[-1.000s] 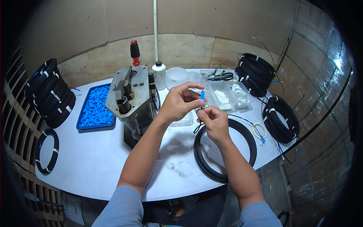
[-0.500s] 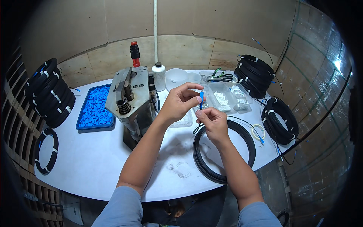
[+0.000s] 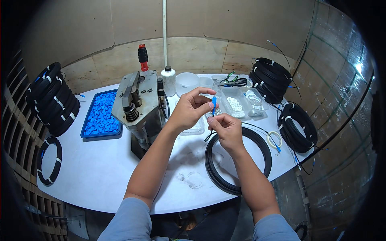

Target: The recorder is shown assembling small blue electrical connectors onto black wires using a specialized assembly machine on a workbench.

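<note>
Between thumb and fingers, my left hand (image 3: 189,110) pinches a small blue fibre-optic connector (image 3: 214,101), held upright above the table; its index finger stretches out over the top. Just below, my right hand (image 3: 226,129) is closed on the black cable (image 3: 208,135) at the connector's lower end. From there the cable loops down toward a coil of black cable (image 3: 209,160) lying on the table under my right forearm. The coil's other end, with another blue connector (image 3: 278,149), rests to the right near a roll of pale tape (image 3: 269,140).
A metal hand press (image 3: 138,94) stands left of my hands, beside a blue tray (image 3: 83,130) of small blue parts. Behind are a white bottle (image 3: 169,82), a bowl (image 3: 187,80), clear boxes (image 3: 261,113) and scissors (image 3: 237,82). Black cable coils stack left (image 3: 54,100) and right (image 3: 270,78).
</note>
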`<state>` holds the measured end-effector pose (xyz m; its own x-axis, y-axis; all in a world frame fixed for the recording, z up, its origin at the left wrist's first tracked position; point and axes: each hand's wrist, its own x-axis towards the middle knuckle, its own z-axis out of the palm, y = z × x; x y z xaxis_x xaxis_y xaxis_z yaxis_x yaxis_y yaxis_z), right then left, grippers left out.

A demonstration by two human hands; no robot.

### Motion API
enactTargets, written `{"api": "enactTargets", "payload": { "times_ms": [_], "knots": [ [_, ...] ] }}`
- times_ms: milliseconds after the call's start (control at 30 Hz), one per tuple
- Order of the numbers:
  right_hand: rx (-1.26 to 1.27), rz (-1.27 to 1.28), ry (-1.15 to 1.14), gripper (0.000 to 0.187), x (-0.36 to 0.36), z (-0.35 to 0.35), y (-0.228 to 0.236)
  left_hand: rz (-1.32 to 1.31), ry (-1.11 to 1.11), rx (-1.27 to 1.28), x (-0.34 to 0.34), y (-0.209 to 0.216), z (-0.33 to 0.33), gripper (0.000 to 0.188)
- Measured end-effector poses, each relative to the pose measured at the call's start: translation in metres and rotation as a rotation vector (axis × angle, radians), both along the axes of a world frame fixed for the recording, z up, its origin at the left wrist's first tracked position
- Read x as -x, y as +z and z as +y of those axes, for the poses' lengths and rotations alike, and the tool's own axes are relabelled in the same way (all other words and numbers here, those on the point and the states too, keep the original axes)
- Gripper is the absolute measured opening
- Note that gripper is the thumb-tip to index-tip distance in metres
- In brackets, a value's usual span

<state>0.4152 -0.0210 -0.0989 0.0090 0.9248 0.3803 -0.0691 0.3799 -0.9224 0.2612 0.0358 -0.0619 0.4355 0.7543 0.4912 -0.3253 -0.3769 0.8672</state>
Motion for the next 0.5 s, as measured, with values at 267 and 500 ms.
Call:
{"api": "enactTargets", "payload": {
  "times_ms": [267,500],
  "knots": [
    [-0.014,0.071,0.157,0.016,0.0001,-0.0015,0.002,-0.161,-0.135,0.117,0.0036,-0.0065,0.0064,0.031],
    [0.007,0.027,0.1,0.013,-0.0019,0.0012,-0.0013,-0.106,-0.141,0.064,0.0049,0.0024,-0.0009,0.034]
  ]
}}
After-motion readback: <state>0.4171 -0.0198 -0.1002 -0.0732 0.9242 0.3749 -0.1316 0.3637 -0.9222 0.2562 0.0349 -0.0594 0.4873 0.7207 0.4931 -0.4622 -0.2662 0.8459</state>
